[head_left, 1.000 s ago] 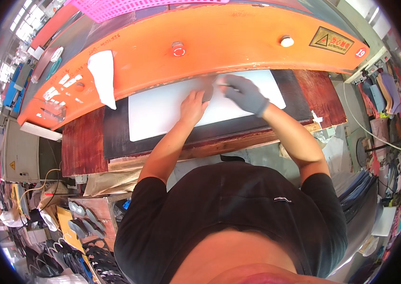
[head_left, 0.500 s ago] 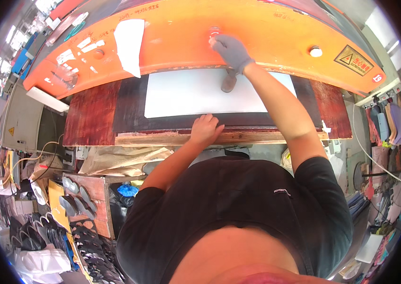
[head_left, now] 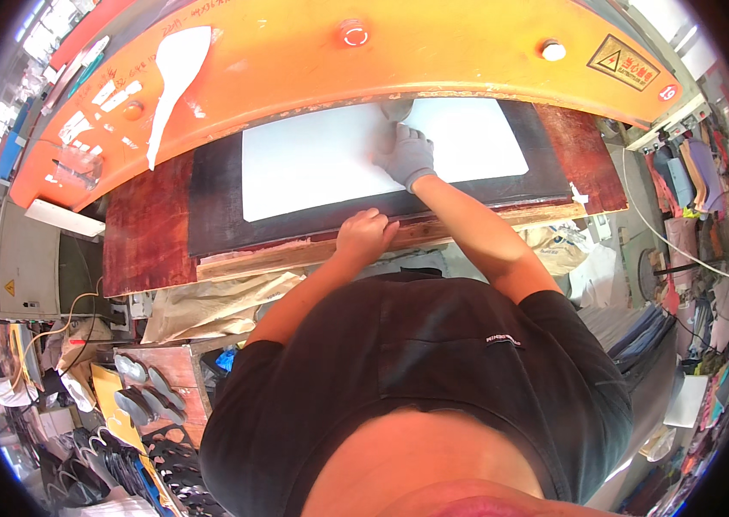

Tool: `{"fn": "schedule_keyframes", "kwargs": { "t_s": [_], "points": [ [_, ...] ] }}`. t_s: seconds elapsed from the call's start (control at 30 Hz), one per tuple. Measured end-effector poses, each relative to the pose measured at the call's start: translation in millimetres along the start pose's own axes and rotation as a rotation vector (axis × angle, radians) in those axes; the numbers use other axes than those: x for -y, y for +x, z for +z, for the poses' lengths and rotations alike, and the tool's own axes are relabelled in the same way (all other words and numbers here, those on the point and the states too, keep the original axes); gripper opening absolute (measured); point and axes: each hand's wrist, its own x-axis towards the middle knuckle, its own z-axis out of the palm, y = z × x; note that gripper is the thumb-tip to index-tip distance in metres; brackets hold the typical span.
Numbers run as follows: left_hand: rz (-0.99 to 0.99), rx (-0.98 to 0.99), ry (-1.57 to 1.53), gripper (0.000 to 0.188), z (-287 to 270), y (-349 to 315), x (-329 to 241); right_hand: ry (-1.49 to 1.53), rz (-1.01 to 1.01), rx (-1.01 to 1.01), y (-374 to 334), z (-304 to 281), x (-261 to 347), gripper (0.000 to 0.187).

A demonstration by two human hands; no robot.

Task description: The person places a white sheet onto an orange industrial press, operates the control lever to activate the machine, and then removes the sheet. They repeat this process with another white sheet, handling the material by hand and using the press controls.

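A white board [head_left: 295, 172] lies on the black pad of a table [head_left: 209, 185] under an orange machine beam [head_left: 269, 73]. On the board is a dark, rounded, sole-shaped piece [head_left: 396, 110], its far part close below the beam. My right hand [head_left: 407, 159], in a grey glove with bare, blurred fingertips, is low over the board. Its fingers are apart, pointing at the near end of that piece; I cannot tell whether they touch it. Bare, my left hand [head_left: 366, 234] rests on the table's near wooden edge with bent fingers, thumb apart, holding nothing.
A red push button [head_left: 354, 33] and a white knob [head_left: 553, 50] stick out of the beam. A white cut-out sheet [head_left: 176, 77] hangs on it at left. Brown paper [head_left: 218, 308] lies below the table edge. Several dark soles [head_left: 153, 392] stand at lower left.
My right hand has come down from the beam's red button to the white board. The sole-shaped piece sits farther back on it. My left hand stays on the edge, and the view has shifted.
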Motion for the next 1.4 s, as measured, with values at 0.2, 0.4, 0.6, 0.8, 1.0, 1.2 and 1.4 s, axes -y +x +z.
{"fn": "schedule_keyframes", "kwargs": {
  "t_s": [0.2, 0.4, 0.6, 0.8, 1.0, 1.2, 1.4],
  "points": [
    [-0.014, -0.005, -0.014, 0.026, 6, -7, 8, 0.285, 0.051, -0.043, 15, 19, -10, 0.065],
    [0.0, -0.027, -0.038, 0.028, 11, -10, 10, 0.32, -0.182, 0.033, 16, 22, -18, 0.065],
    [0.029, 0.027, 0.009, 0.027, 8, -13, 8, 0.163, -0.273, 0.036, 9, 27, -13, 0.064],
    [0.179, 0.191, -0.002, 0.037, 2, -6, 11, 0.221, -0.325, -0.19, -14, 15, -20, 0.048],
    [0.133, 0.256, 0.027, 0.04, 5, 4, 23, 0.395, -0.354, -0.148, -97, -18, -73, 0.023],
    [0.004, 0.46, 0.053, 0.04, 7, 34, 43, 0.142, -0.537, -0.271, -122, -21, -95, 0.03],
    [0.011, 0.372, 0.103, 0.04, 10, 64, 63, -0.015, -0.458, -0.126, -94, -13, -95, 0.045]
  ]
}}
